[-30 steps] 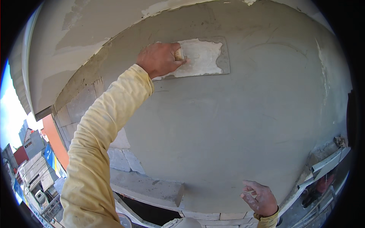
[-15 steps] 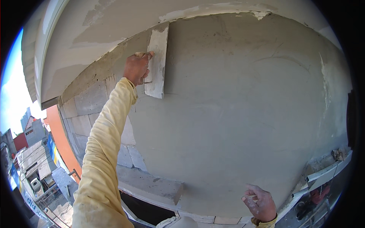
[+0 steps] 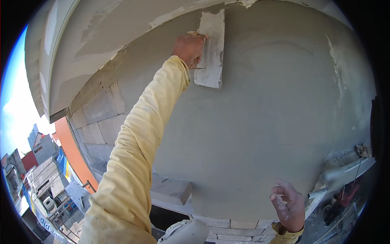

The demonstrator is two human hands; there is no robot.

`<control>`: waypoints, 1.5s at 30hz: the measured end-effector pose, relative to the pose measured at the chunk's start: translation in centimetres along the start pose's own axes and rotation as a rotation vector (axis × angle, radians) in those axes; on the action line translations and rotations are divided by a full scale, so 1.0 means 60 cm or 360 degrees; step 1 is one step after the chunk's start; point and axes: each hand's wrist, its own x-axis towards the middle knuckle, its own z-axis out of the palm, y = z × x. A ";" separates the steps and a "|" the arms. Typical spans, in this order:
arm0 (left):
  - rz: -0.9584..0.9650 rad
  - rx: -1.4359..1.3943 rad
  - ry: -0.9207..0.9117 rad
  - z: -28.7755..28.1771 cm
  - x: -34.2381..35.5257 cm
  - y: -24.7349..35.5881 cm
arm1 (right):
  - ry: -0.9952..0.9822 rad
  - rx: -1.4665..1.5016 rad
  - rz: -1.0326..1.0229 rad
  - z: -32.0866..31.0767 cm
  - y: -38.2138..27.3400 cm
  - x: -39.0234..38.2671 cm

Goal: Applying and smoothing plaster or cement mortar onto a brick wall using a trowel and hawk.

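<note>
My left hand [image 3: 190, 49] is wrapped round the handle of a flat rectangular plastering trowel [image 3: 212, 49]. The pale, plaster-smeared blade stands nearly upright against the wet grey plaster [image 3: 243, 134] of the wall, its top end close to the ceiling line. My left arm, in a yellow sleeve, reaches up across the view. Low on the right, my right hand [image 3: 290, 205] is raised off the wall, dusted with plaster. Its fingers are loosely bent and apart, with nothing in them.
Bare pale blocks [image 3: 99, 103] show left of the plaster, under a sloping ceiling [image 3: 109, 24]. A block ledge [image 3: 172, 190] juts out below. Metal gutter pieces [image 3: 345, 173] lie at lower right, with a person [image 3: 339, 199] beneath. Street and roofs lie far below on the left.
My left hand has slid the trowel right along the top of the wall, as the view shifted somewhat. Grey plaster now shows where the trowel was. My right hand stays raised, fingers slightly more apart.
</note>
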 end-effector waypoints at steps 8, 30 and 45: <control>0.0359 0.0404 -0.0191 0.165 -0.012 0.155 | 0.0315 0.0069 0.0049 -0.051 -0.017 -0.031; 0.0705 0.1396 0.0033 0.022 0.131 0.136 | -0.0007 -0.0125 0.0098 -0.014 -0.014 -0.007; 0.0746 0.1357 -0.0511 0.011 -0.124 0.024 | 0.0106 -0.0274 0.0151 -0.022 -0.012 -0.012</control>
